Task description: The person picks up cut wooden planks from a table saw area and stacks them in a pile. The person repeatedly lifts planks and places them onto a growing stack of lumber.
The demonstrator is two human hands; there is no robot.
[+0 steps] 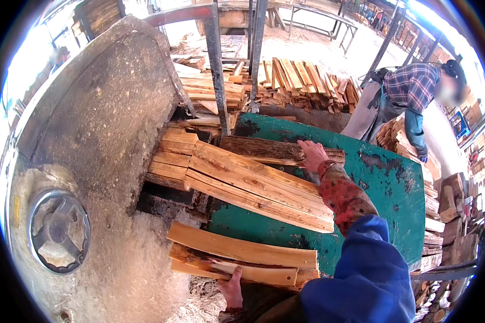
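Observation:
My left hand [231,288] is closed on the near end of a small bundle of boards [242,245], its thumb on top. The rest of its fingers are hidden under the wood. That bundle lies along the near edge of a worn green table [388,215]. My right hand [312,156] reaches across and grips a rough, bark-edged board [258,148] at the far side, fingers over its top. Between my hands, several long pale planks [258,180] lie side by side. Their left ends meet shorter wood pieces [172,156] beside the machine.
A large dusty machine housing [97,102] with a handwheel [58,232] stands at the left. Metal posts [216,70] rise beyond the table. Stacked boards [299,78] lie farther back. At the right, a co-worker [404,97] in a plaid shirt bends over piled wood [399,140].

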